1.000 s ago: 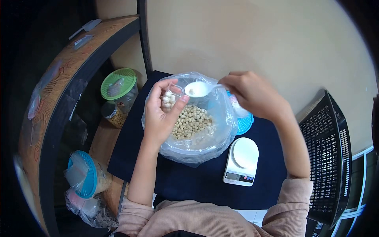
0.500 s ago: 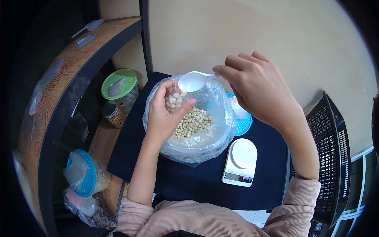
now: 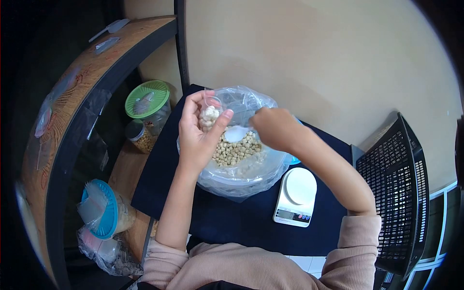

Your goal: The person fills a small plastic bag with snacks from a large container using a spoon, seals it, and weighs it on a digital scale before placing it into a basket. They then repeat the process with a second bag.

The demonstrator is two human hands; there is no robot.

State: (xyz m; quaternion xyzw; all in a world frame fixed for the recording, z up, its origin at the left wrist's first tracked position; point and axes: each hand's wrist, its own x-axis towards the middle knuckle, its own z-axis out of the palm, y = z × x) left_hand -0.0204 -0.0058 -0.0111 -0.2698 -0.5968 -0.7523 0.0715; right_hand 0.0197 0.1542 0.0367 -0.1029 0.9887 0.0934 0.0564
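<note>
My left hand (image 3: 199,125) is closed around a small clear plastic bag (image 3: 210,116) partly filled with pale, lumpy pieces. It is held over the left side of a large clear plastic bag (image 3: 237,181), which contains a heap of small beige pieces (image 3: 234,153). Slightly blurred, my right hand (image 3: 278,128) grips a white spoon (image 3: 235,134) by its handle. The spoon's bowl is down at the beige pieces inside the large bag. To the right of that bag lies a white digital kitchen scale (image 3: 296,195).
A dark cloth (image 3: 232,227) covers the table. On the left stand a green-lidded container (image 3: 147,99), a jar (image 3: 139,136) and a blue-lidded tub (image 3: 108,210) below a wooden shelf (image 3: 63,96). A black plastic basket (image 3: 398,193) is at the right.
My right hand has come down and to the left, taking the spoon from above the small bag's mouth into the large bag. My left hand still holds the small bag, nearly in place.
</note>
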